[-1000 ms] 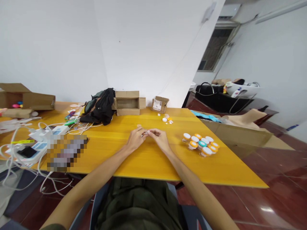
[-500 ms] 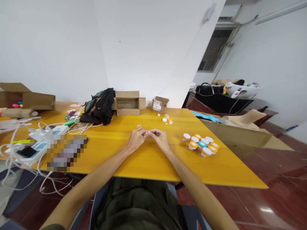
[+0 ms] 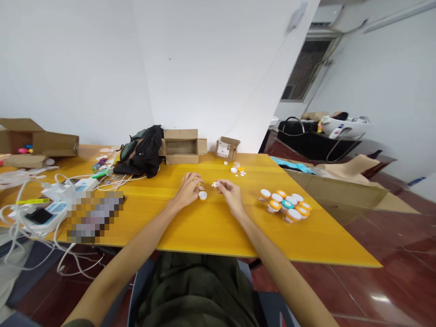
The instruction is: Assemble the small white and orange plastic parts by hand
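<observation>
Over the middle of the yellow table (image 3: 218, 227), my left hand (image 3: 187, 190) is palm down with its fingers stretched out. Beside its fingertips lies a small white piece (image 3: 201, 187), too small to name. A round white lid with an orange rim (image 3: 203, 195) is just below that, close to the left thumb side. My right hand (image 3: 231, 194) pinches another small white piece (image 3: 214, 184) between thumb and fingers, to the right of the lid.
Several small containers with white, orange and teal lids (image 3: 287, 205) stand at the right. Farther back are loose white and orange parts (image 3: 241, 171), a small carton (image 3: 227, 149), an open box (image 3: 181, 156) and a black bag (image 3: 146, 154). Cables and power strips (image 3: 56, 206) crowd the left.
My hands, which were together, have come apart. The left has moved left and opened its fingers. The lid and small white pieces now show between them.
</observation>
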A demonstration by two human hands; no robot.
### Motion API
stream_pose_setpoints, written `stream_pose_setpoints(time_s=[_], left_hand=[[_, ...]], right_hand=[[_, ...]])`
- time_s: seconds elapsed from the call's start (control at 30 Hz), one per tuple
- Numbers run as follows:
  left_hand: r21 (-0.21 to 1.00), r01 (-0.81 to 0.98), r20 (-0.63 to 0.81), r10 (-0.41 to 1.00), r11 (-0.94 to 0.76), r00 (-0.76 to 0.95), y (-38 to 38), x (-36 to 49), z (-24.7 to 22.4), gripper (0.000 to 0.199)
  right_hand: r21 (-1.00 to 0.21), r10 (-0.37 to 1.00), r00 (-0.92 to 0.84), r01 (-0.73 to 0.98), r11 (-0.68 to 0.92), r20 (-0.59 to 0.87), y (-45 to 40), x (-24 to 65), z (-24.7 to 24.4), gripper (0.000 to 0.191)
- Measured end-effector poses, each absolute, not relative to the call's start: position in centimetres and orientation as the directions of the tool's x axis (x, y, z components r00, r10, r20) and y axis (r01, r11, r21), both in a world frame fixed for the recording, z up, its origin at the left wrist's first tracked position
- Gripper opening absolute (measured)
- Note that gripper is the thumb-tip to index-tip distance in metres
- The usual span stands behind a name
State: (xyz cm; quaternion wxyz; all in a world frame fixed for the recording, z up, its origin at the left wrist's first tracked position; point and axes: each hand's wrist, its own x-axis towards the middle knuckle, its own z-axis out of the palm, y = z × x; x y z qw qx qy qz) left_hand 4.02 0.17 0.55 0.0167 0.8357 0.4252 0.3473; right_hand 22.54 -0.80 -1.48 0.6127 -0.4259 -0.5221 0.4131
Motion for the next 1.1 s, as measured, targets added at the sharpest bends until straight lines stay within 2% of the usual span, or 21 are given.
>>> stream_pose_setpoints(time_s=[0.17,0.37,0.57,0.8,1.1], left_hand=[[0.24,0.734,0.511,0.726,-0.635,0.461,0.4,3.5,0.1,0.025],[0.209,0.747,0.512,0.722,-0.631,0.465,0.6,3.4,0.1,0.019],[0.265,0.711,0.571,0.7,-0.652,0.429,0.8,3.8,0.2,0.016],[0.382,0.579,0.598,0.67,-0.721,0.44,-0.2,4.8,0.7,0.015],[0.306,0.545,0.58,0.607,-0.781,0.543,-0.9,5.0,0.7,0.022]], right_hand=[[-0.961,0.959,0.12,-0.077,0.266,0.256,-0.7,22.5,-1.5,0.041],[-0.964,0.968,0.093,-0.105,0.243,0.234,-0.6,22.6,-1.8,0.039],[-0.961,0.974,0.057,-0.155,0.228,0.222,-0.5,22.6,-2.0,0.039],[-0.957,0.98,0.078,-0.214,0.198,0.185,-0.5,22.4,-1.9,0.042],[-0.969,0.977,0.076,-0.129,0.208,0.2,-0.7,22.4,-1.4,0.046]])
